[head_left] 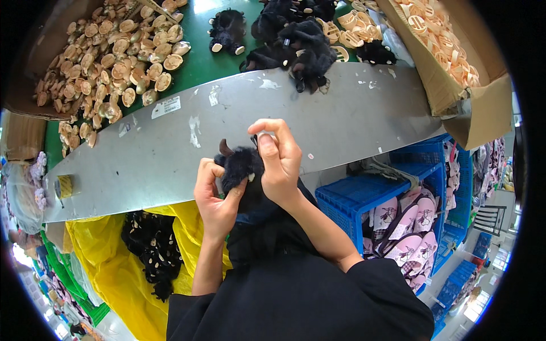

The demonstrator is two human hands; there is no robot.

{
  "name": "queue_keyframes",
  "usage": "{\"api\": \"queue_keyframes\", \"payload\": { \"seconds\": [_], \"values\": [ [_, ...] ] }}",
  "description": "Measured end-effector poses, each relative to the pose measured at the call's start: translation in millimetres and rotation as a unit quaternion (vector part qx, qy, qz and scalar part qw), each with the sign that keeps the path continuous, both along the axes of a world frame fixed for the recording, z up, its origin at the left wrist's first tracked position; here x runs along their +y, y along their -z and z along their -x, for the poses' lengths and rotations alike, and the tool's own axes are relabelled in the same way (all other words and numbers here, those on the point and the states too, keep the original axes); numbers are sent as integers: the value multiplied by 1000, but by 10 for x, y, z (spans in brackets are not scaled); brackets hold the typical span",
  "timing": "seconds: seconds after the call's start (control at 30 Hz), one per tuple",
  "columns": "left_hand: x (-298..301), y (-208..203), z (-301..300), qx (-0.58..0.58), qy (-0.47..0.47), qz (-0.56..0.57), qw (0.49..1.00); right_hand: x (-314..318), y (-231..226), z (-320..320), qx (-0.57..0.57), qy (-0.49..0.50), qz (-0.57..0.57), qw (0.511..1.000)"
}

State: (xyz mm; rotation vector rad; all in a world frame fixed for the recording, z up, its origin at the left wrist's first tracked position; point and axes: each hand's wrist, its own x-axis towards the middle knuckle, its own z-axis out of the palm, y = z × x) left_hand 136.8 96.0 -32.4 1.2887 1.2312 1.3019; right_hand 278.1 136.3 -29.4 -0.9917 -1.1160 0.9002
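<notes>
A small black plush toy with a brown, pointed ear or horn is held up in front of my body, over the near edge of the metal counter. My left hand grips its side, thumb in front and fingers curled round it. At its upper right, my right hand is closed in a pinch on a dark bit that looks like the toy's other ear or horn. The fingers cover most of that bit, so its exact shape is hidden.
Beyond the grey metal counter lie several black plush toys. Boxes of peach plastic shells and peach plastic parts flank them. A yellow bag holds more black plush; blue crates hold pink slippers.
</notes>
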Motion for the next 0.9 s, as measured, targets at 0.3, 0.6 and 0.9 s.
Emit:
{"api": "queue_keyframes", "payload": {
  "seconds": [0.3, 0.6, 0.9],
  "values": [
    [-31, -236, -156, -61, 2, 64, 996, -151, -121, 20, -176, 68, -117, 975],
    [-173, -394, 872, 85, -176, 74, 978, -274, -255, -144, -228, 22, -199, 953],
    [-1009, -106, 2605, 271, -428, 1, 862, -200, 177, -756, -270, 55, 16, 961]
  ]
}}
